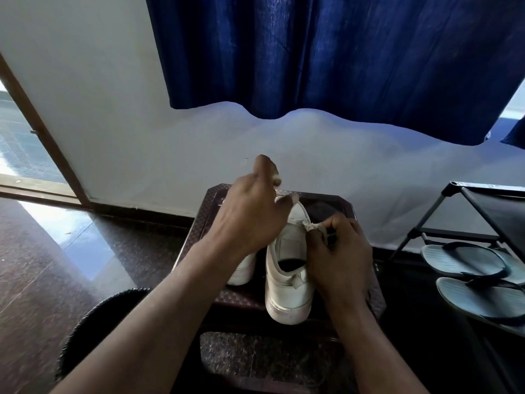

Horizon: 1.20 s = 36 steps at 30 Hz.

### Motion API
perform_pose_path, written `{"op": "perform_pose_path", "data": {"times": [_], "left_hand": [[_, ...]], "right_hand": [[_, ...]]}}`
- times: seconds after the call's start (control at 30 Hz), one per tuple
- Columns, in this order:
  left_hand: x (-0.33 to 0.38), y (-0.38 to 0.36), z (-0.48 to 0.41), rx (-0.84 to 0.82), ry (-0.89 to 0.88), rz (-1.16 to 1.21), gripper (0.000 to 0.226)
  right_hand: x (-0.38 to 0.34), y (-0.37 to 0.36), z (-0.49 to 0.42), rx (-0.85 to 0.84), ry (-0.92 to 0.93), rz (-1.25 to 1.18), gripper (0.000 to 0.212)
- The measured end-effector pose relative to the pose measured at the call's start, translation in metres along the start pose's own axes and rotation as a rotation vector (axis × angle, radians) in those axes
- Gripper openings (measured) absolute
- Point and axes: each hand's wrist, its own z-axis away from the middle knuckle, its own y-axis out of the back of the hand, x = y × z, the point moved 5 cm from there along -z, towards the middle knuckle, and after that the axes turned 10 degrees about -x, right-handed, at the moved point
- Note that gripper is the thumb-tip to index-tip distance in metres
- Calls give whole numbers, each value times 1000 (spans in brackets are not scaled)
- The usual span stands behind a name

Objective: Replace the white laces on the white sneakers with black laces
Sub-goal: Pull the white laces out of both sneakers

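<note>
1. In the head view, a small brown desk (196, 237) stands on the dark polished floor (42, 265) close to a pale wall, and both white sneakers sit on it.
2. The right sneaker (287, 282) lies at the near edge with its heel toward the camera and its toe pointing to the far side.
3. The left sneaker (241, 271) sits just beside it and is mostly hidden under the left forearm.
4. The left hand (252, 211) is raised over the far end of the shoes, fingers curled, with a strand of white lace (287, 197) showing at its fingertips.
5. The right hand (338, 251) rests against the right sneaker's right side, thumb and forefinger pinching the lace at the shoe's upper.
6. The two hands are apart, with the lace running between them.
7. Something dark lies on the desk beyond the right hand; what it is cannot be told.
8. A blue curtain (312, 52) hangs on the far wall.
9. At right, a black shoe rack (468, 211) holds grey flip-flops (466, 260).
</note>
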Motion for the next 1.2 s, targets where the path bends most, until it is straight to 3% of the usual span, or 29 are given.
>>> {"op": "perform_pose_path", "data": {"times": [0.1, 0.23, 0.4, 0.63, 0.8, 0.87, 0.97, 1.0, 1.03, 1.1, 1.2], "left_hand": [[6, -13, 3, -69, -72, -178, 59], [12, -22, 4, -142, -57, -517, 24], [11, -20, 2, -120, -74, -386, 14], [13, -25, 0, -221, -95, -539, 24], [14, -30, 1, -207, -59, -627, 29], [8, -27, -4, -191, -1, -399, 25], [0, -11, -9, -161, 151, 502, 24], [-3, -6, -10, -127, 164, 675, 23], [-5, -1, -10, -91, 153, 700, 21], [-10, 4, -10, -16, 114, 403, 20], [-3, -7, -4, -45, 40, -163, 19]], "right_hand": [[-1, 0, 0, 8, 4, 23, 13], [0, 0, -1, 0, 0, 26, 14], [0, 1, -1, -1, 6, 39, 15], [-1, 1, -1, -22, -13, 38, 13], [0, 1, -2, -21, -7, 46, 15], [0, 1, -2, -9, 7, 50, 20], [0, 1, -1, -7, 16, 36, 18], [0, 0, -1, -11, 9, 31, 16], [0, 0, -1, -13, 2, 24, 13], [0, 0, 0, -9, -3, 13, 12], [0, 1, 0, -5, -1, 20, 15]]}}
